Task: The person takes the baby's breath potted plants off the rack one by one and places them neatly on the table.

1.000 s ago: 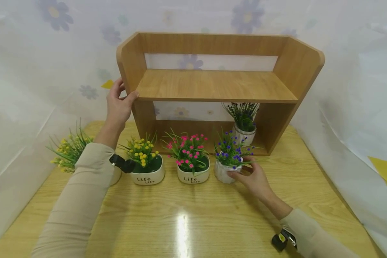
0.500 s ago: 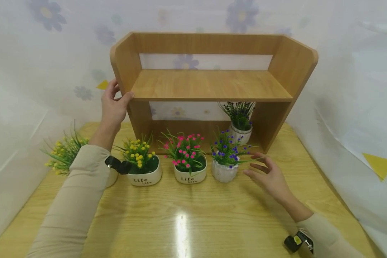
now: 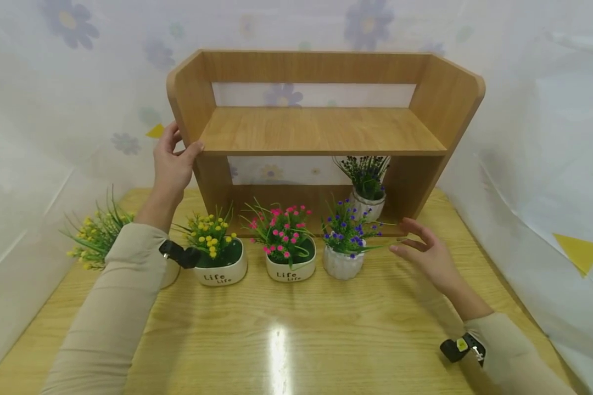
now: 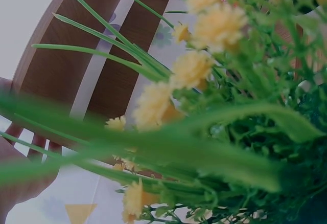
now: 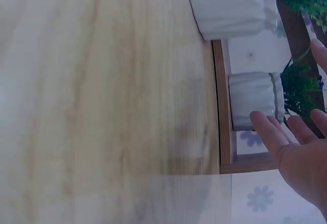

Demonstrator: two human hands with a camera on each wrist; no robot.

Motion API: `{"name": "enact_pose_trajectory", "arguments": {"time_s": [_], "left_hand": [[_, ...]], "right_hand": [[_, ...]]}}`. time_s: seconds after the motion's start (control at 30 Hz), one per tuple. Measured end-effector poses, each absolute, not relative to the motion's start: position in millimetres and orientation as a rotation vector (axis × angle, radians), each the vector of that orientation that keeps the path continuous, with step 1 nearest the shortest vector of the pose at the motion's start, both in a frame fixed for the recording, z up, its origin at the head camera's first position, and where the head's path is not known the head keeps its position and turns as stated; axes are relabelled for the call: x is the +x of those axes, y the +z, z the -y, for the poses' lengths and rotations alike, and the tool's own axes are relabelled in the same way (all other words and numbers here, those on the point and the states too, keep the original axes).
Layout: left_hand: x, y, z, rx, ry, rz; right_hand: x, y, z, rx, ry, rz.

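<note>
My left hand (image 3: 172, 169) grips the left side panel of a two-tier wooden shelf (image 3: 321, 131), thumb at the front edge and fingers behind. In the left wrist view that hand (image 4: 25, 175) is partly covered by green leaves. My right hand (image 3: 434, 262) is held with spread fingers, apart from the white ribbed pot (image 3: 343, 264) of purple flowers. A similar white pot (image 3: 368, 208) with dark purple flowers stands on the shelf's lower tier at the right. The right wrist view has both pots beyond the right hand (image 5: 304, 165).
Along the shelf's front stand a "Life" pot (image 3: 290, 271) with pink flowers and another "Life" pot (image 3: 221, 275) with yellow ones. Farther left, a yellow-flowered plant (image 3: 96, 238) is partly hidden by my left sleeve (image 3: 113, 296). All three stand on the wooden table (image 3: 217, 340).
My right hand has let go of the purple-flowered pot and drawn away to the right. The pot stays in front of the shelf. My left hand keeps its grip on the shelf.
</note>
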State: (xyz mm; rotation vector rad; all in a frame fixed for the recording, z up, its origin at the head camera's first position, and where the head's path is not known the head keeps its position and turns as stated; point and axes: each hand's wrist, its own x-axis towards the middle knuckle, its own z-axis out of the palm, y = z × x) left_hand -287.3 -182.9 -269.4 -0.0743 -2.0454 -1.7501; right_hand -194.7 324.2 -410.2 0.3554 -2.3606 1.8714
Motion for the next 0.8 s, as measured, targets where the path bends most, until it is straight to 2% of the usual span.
{"name": "enact_pose_trajectory", "arguments": {"time_s": [0.8], "left_hand": [[-287,-271,186,-0.091,-1.737,2.017]], "right_hand": [[-258,-416,-308,0.256,1.818,2.281]]}}
